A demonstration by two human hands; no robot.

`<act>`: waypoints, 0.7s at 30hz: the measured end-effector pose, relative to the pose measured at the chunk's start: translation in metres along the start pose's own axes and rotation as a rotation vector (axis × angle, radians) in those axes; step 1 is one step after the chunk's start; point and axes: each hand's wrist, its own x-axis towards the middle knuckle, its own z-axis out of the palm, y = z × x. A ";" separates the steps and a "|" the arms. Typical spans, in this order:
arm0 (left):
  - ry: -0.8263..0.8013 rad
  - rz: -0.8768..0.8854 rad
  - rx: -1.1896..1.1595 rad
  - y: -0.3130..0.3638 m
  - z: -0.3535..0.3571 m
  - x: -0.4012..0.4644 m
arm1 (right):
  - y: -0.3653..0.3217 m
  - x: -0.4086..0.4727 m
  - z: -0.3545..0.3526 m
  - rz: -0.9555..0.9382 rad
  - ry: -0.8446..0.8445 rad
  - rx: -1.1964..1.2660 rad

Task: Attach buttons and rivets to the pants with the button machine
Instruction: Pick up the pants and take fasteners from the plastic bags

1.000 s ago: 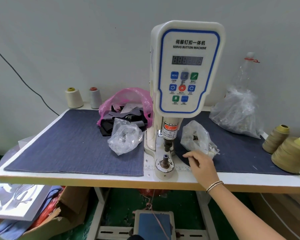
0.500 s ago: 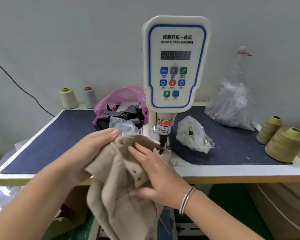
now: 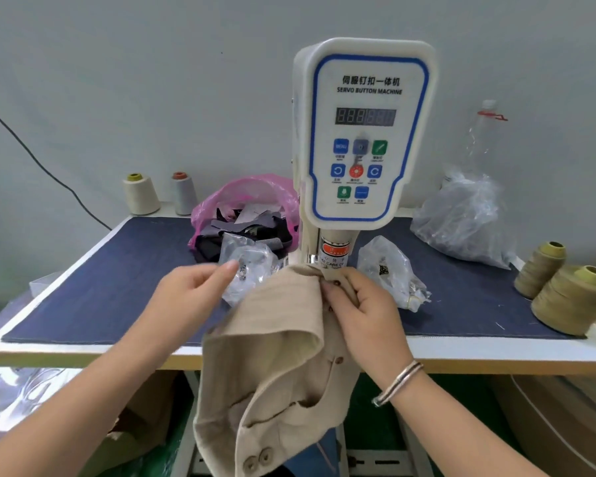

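Beige pants (image 3: pixel 276 356) hang over the table's front edge, their top edge lifted under the head of the white servo button machine (image 3: pixel 362 132). My right hand (image 3: pixel 365 311) pinches that top edge just below the machine's punch, hiding the die. My left hand (image 3: pixel 193 294) is off the cloth, to the left of the pants, with relaxed fingers pointing toward a clear bag of small metal parts (image 3: pixel 248 266). A second clear bag of parts (image 3: pixel 389 270) lies right of the machine. Two buttons (image 3: pixel 258 459) show low on the pants.
A blue denim mat (image 3: pixel 117 287) covers the table. A pink bag of fabric scraps (image 3: pixel 248 201) and two thread spools (image 3: pixel 141 194) stand at the back left. A large clear bag (image 3: pixel 461 218) and olive thread cones (image 3: pixel 572 297) sit at the right.
Both hands brought the pants up to the machine. My left hand then let go of the cloth and moved left toward the clear bag, while my right hand slid up to pinch the edge.
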 end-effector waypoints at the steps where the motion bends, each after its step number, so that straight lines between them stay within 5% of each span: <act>1: -0.133 -0.025 -0.009 0.002 -0.003 -0.012 | -0.002 -0.002 0.001 -0.001 0.010 -0.008; 4: -0.659 -0.368 -0.186 0.005 0.003 -0.037 | -0.009 -0.008 0.007 0.015 0.008 -0.026; 7: -0.598 -0.520 -0.538 0.004 0.022 -0.045 | -0.015 -0.019 0.016 0.044 -0.049 -0.073; 10: -0.369 -0.435 -0.801 0.005 0.029 -0.040 | -0.018 -0.037 0.018 0.054 -0.250 -0.076; 13: -0.318 -0.296 -0.811 0.003 0.023 -0.025 | -0.018 -0.043 0.008 0.040 -0.407 -0.011; 17: -0.587 -0.094 -0.657 0.010 0.010 -0.008 | -0.012 -0.016 -0.006 0.130 -0.208 0.067; 21: -0.872 0.030 -0.528 0.018 -0.005 0.008 | -0.018 0.016 0.007 0.381 -0.587 0.043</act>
